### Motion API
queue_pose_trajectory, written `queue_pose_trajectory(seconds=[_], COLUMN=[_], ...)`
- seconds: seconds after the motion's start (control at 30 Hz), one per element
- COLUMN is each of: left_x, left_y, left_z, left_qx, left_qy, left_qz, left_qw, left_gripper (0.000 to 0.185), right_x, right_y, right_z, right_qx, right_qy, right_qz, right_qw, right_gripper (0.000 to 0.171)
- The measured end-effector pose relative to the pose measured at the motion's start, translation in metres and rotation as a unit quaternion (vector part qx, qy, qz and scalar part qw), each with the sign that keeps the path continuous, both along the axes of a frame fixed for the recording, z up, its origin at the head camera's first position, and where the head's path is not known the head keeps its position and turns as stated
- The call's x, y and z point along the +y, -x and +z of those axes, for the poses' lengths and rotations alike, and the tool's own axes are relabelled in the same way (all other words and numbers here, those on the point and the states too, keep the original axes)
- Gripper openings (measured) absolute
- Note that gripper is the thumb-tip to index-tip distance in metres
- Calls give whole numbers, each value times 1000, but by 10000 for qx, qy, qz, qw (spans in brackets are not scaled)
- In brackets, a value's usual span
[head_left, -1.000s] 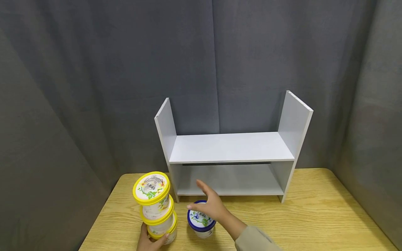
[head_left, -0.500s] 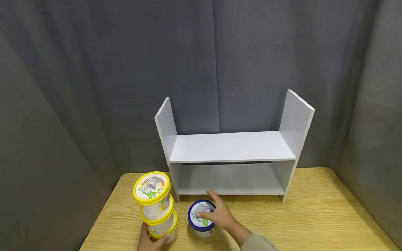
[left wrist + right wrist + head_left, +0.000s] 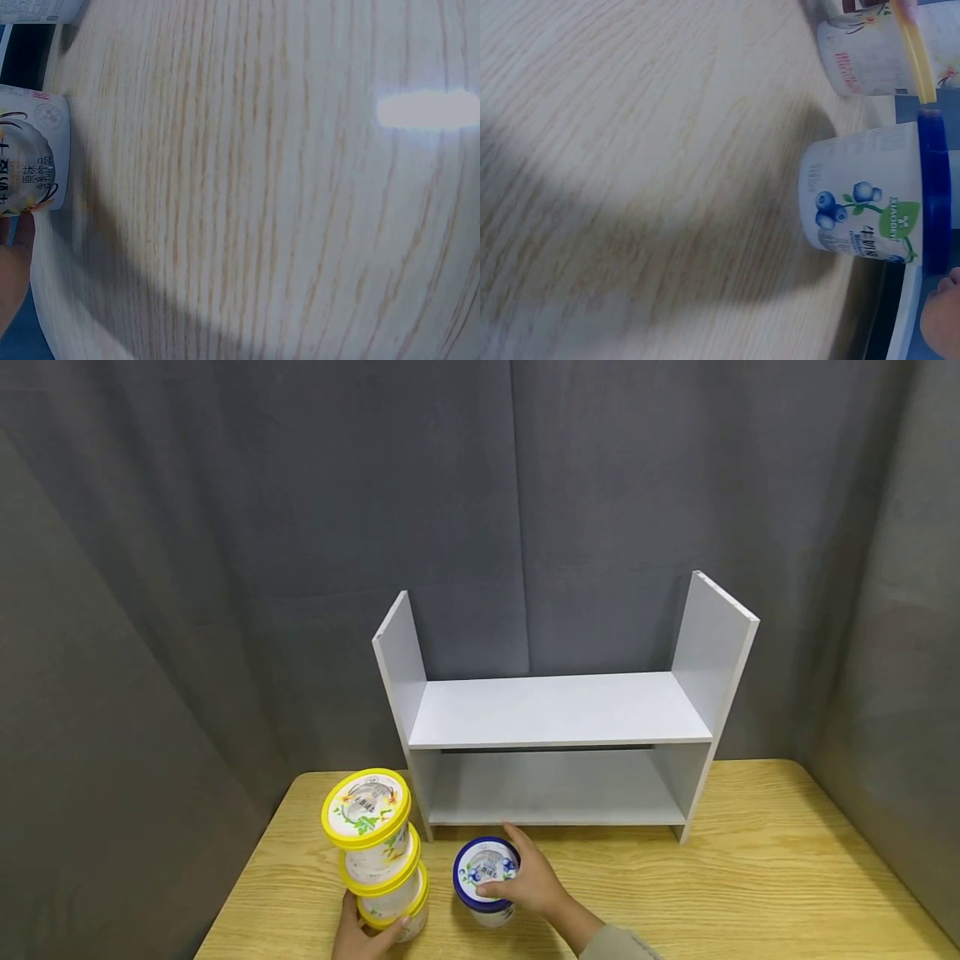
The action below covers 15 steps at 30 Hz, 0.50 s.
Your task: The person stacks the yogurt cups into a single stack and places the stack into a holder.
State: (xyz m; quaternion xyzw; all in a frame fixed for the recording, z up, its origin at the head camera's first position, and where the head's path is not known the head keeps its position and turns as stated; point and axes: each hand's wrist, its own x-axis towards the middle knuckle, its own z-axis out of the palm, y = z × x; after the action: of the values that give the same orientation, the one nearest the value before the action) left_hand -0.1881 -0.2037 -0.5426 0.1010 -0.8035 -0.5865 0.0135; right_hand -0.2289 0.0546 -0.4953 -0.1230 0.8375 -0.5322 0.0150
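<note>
Three yellow-lidded tubs (image 3: pixel 366 810) stand in a leaning, uneven stack at the left of the table. My left hand (image 3: pixel 365 937) grips the bottom yellow-lidded tub (image 3: pixel 412 920) low on its sides; the left wrist view shows a tub (image 3: pixel 34 154) with part of the hand (image 3: pixel 13 262) beneath it. To the right stands one upright blue-lidded tub (image 3: pixel 480 864), printed with blueberries. My right hand (image 3: pixel 534 881) is at its right side, thumb and fingers spread, thumb over the lid's near edge. In the right wrist view, fingertips are beside the blue lid (image 3: pixel 934 187); contact is unclear.
A white two-tier shelf (image 3: pixel 558 710) with tall side panels stands behind the tubs. Wood-grained table surface (image 3: pixel 787 860) extends to the right. Grey curtains (image 3: pixel 360 510) enclose the back and both sides.
My right hand has come down and in around the right side of the blue-lidded tub. The left hand and the stack hold their place; the head view shifts slightly.
</note>
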Motion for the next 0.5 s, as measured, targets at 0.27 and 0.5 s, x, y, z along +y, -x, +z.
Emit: queue_pose_trajectory(seconds=[0.27,0.5], left_x=[0,1], left_y=[-1,0], left_z=[5,-1], left_qx=[44,67], left_qy=[-88,-125], left_qz=[-122,-24], left_qw=[9999,9999], left_gripper=[95,96], right_x=[2,2], right_y=[0,1], right_z=[-11,-21], right_qx=[377,324], right_qy=[119,261], right_qz=[20,188], right_qw=[9992,9990], right_gripper=[100,103])
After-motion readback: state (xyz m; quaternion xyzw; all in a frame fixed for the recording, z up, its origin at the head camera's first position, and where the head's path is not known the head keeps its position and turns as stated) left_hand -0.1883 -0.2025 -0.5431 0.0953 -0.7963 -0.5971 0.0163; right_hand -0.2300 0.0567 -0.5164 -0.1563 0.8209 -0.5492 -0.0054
